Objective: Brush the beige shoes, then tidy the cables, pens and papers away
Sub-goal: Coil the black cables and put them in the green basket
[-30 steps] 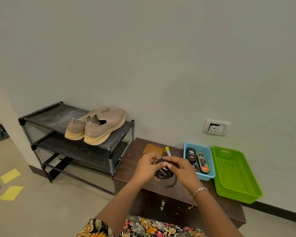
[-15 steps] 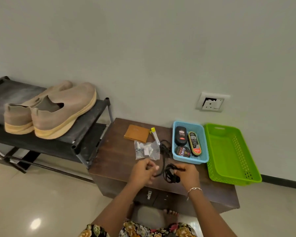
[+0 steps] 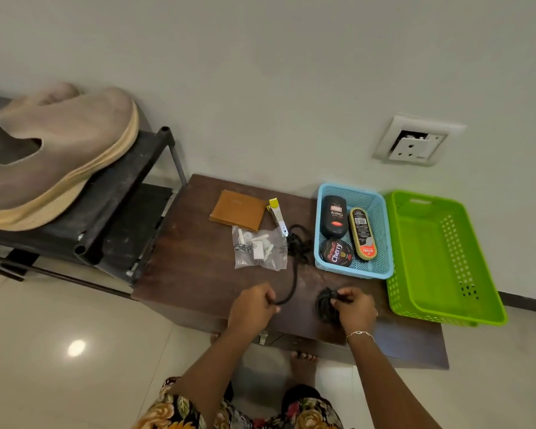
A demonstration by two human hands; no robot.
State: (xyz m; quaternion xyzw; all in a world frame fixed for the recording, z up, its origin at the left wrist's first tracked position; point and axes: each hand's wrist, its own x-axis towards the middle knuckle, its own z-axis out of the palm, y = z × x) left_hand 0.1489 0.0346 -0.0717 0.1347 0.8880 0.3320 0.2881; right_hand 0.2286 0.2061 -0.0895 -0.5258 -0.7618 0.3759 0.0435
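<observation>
While our left hand (image 3: 254,309) pinches a loose cable (image 3: 293,281) and our right hand (image 3: 358,312) clutches a coil (image 3: 324,306), we judge cable tidying underway, with slack beyond the left hand needing winding next.

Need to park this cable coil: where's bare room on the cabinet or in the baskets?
Green basket: empty. Cabinet top: bare on its left, between shoe rack and plastic bag, and at the front right corner beside the green basket. Crowded: blue basket, and the loose cable by the bag.
</observation>
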